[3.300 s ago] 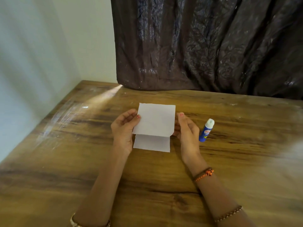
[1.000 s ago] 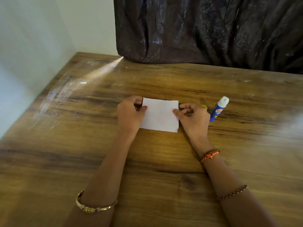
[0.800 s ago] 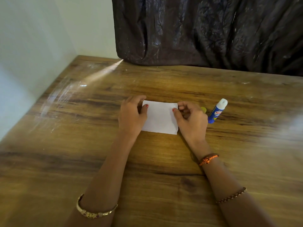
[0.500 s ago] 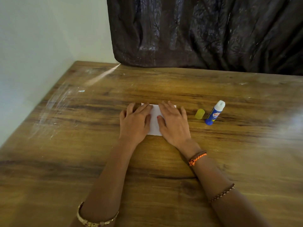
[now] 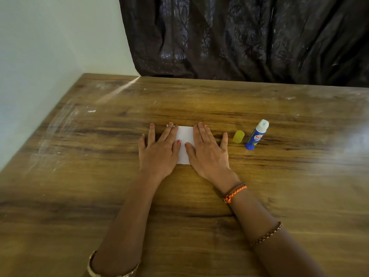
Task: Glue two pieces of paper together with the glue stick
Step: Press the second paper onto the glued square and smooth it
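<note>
Fingers: mine, straight and slightly spread, pressing flat.
Left hand: on the paper's nine o'clock side.
Right hand: on its three o'clock side.
Paper: flat on the table.
Cap: three o'clock of my right hand.
Glue stick: just beyond, uncapped, lying down.

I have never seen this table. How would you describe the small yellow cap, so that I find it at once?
Start from the wooden table and find the right hand, pressed flat on the white paper. Just to its right lies the yellow cap, and beyond it the blue glue stick with its white tip. The cap is the only yellow thing there, short, stubby and translucent.
</note>
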